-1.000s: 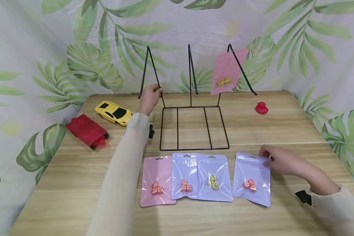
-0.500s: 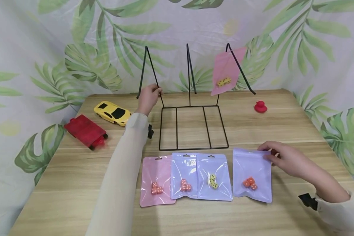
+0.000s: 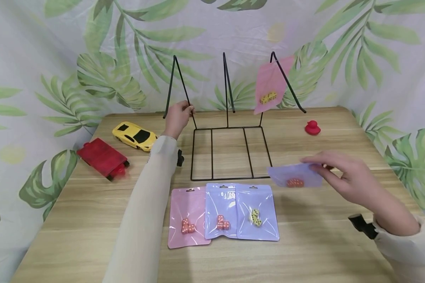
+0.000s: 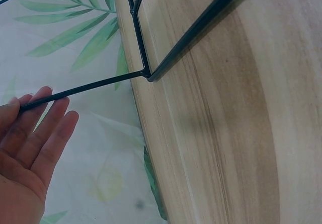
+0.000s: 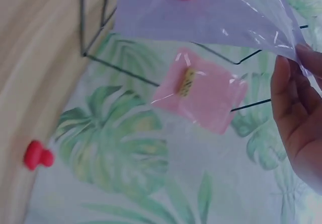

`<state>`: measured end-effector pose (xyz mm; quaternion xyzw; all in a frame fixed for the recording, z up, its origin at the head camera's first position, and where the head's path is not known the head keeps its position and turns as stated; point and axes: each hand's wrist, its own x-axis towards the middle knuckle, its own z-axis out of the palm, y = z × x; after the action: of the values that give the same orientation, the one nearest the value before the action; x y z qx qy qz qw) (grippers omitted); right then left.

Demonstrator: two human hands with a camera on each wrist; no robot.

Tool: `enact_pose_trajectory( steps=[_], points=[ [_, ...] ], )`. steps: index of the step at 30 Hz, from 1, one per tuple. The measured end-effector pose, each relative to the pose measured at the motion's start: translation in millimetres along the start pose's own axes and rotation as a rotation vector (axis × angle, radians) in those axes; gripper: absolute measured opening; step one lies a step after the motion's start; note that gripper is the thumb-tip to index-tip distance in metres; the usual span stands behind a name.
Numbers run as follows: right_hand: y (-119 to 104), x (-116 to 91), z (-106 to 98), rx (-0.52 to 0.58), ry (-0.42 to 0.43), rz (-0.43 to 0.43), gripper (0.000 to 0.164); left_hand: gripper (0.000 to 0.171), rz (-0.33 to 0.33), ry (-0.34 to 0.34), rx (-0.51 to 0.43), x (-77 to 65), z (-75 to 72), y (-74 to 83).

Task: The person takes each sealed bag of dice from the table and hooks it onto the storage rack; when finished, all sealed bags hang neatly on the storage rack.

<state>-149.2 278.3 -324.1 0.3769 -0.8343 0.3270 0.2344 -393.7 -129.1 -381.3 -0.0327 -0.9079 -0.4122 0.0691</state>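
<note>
My left hand (image 3: 177,119) pinches the left upright of a black wire rack (image 3: 212,157); in the left wrist view the thumb and fingertips lie on the wire. My right hand (image 3: 347,177) pinches the top edge of a purple zip bag (image 3: 278,175) with orange-red dice inside. That bag is tilted and lifted off the table, right of the rack's base. In the right wrist view the same purple bag (image 5: 226,17) hangs from the thumb and fingers. A pink bag (image 3: 274,80) with yellow dice hangs on the rack's right arm.
A pink bag (image 3: 189,200) and a purple bag (image 3: 219,202), both with orange-red dice, lie before the rack. Beside them lies a purple bag (image 3: 265,196) with yellow dice. A yellow toy car (image 3: 136,135), a red toy vehicle (image 3: 102,157) and a red duck (image 3: 312,127) stand around.
My right hand has raised the purple bag from the table and moved it away from me, tilting it toward flat. My left hand stays on the rack.
</note>
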Motion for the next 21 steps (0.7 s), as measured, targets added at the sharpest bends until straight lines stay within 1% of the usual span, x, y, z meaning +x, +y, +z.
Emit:
enact_pose_trajectory(
  steps=[1,2,4,7,8,10,11,14,18,21],
  points=[
    [-1,7,2,0.017,0.024,-0.023,0.03,0.026,-0.001,-0.002,-0.003,-0.1,-0.2,0.1],
    [-3,14,4,0.041,0.041,-0.041,0.034,0.026,-0.003,-0.004,-0.009,-0.3,-0.4,0.3],
    [-8,28,10,0.093,0.067,-0.073,0.037,0.027,-0.003,-0.008,-0.015,-0.4,-0.6,0.1],
    [-16,49,19,0.171,0.076,-0.115,0.03,0.026,-0.003,-0.014,-0.028,-0.2,-0.8,-0.1],
    [-19,56,22,0.195,0.081,-0.122,0.025,0.026,-0.005,-0.016,-0.031,-0.3,-0.8,-0.2],
    [-26,68,29,0.214,0.099,-0.125,0.02,0.027,-0.005,-0.019,-0.028,-0.1,-0.9,-0.5],
    [-29,74,32,0.223,0.11,-0.125,0.019,0.027,-0.005,-0.019,-0.028,-0.4,-1.1,-0.1],
    [-36,91,38,0.247,0.16,-0.124,0.026,0.028,-0.003,-0.018,-0.027,-1.0,-1.2,0.6],
    [-41,110,47,0.291,0.228,-0.119,0.027,0.028,-0.002,-0.02,-0.032,-1.5,-1.6,1.2],
    [-40,119,52,0.317,0.253,-0.116,0.028,0.029,-0.005,-0.023,-0.03,-1.1,-1.7,0.5]
  ],
)
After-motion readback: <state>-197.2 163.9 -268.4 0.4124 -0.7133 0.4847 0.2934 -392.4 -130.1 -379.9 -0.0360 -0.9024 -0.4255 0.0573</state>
